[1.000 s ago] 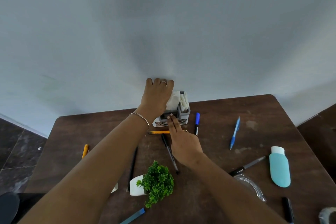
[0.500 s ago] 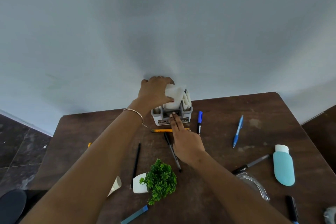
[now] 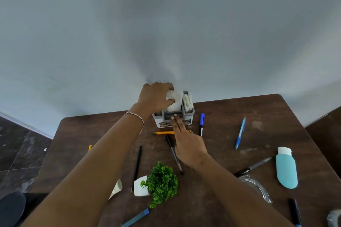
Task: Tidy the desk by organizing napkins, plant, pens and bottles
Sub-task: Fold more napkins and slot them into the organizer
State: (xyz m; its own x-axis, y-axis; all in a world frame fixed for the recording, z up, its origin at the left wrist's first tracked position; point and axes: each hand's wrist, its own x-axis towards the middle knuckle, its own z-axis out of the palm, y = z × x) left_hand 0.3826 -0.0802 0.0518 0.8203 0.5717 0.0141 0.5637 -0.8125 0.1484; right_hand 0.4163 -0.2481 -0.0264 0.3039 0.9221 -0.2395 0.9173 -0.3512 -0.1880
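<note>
A small grey and white organizer (image 3: 186, 122) stands at the far edge of the brown desk (image 3: 230, 116), against the wall. My left hand (image 3: 155, 97) grips a white napkin (image 3: 175, 100) at the top of the organizer. More folded napkins (image 3: 188, 102) stand in its right slot. My right hand (image 3: 186, 142) lies flat in front, two fingertips pressing the organizer's front rim. A small green plant in a white pot (image 3: 156, 183) lies on its side near me. Several pens lie scattered, among them a blue pen (image 3: 240, 133), a blue-capped marker (image 3: 201, 123) and a black pen (image 3: 174, 155).
A teal bottle (image 3: 286, 168) lies at the right, with a clear bottle (image 3: 256, 188) and a black marker (image 3: 253, 167) beside it. A yellow pencil (image 3: 162, 132) and a black pencil (image 3: 137, 166) lie near my arms. A blue strip (image 3: 136, 217) sits at the near edge.
My left hand has closed on the napkin and lifted it slightly at the organizer's top. My right hand stays on the organizer's front.
</note>
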